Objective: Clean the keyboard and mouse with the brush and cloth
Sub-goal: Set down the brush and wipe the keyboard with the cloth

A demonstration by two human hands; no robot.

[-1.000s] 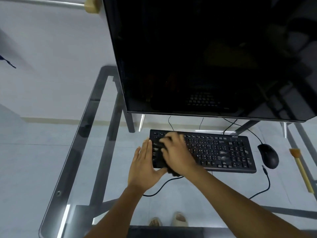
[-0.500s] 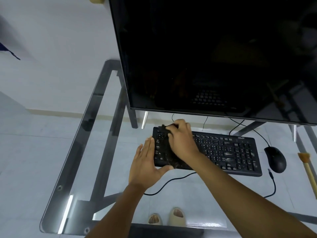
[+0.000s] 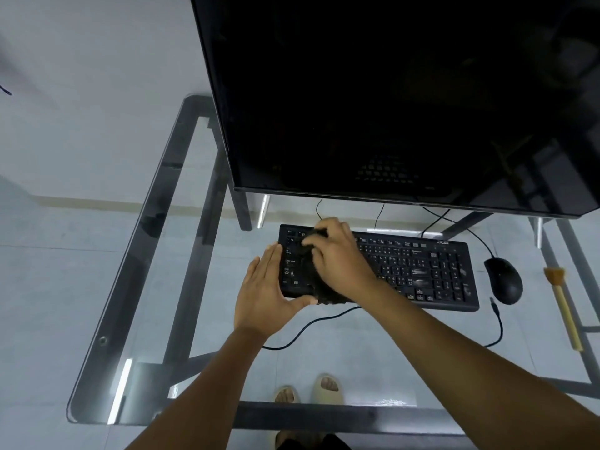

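Dark cloth [image 3: 324, 295] bunched under the right hand [image 3: 341, 261] scrubs the keyboard's [image 3: 422, 271] left keys; the flat left hand [image 3: 264, 293] braces its left end against sliding.

The counter [image 3: 194, 287] is clear glass, smooth and shiny, with light streaks on it, laid on a dark metal frame [image 3: 181, 261] with a dull sheen. The keyboard [image 3: 422, 271] is matt black plastic. The mouse [image 3: 503, 280] is black plastic too, smooth, with a faint shine. The cloth [image 3: 319, 287] under the right hand [image 3: 341, 261] looks dark, fuzzy and rough. The brush [image 3: 563, 306] has a pale wooden handle and tan bristles. The monitor [image 3: 389, 92] screen is glossy black, mirroring the keys. The floor [image 3: 48, 287] tiles look pale and smooth.
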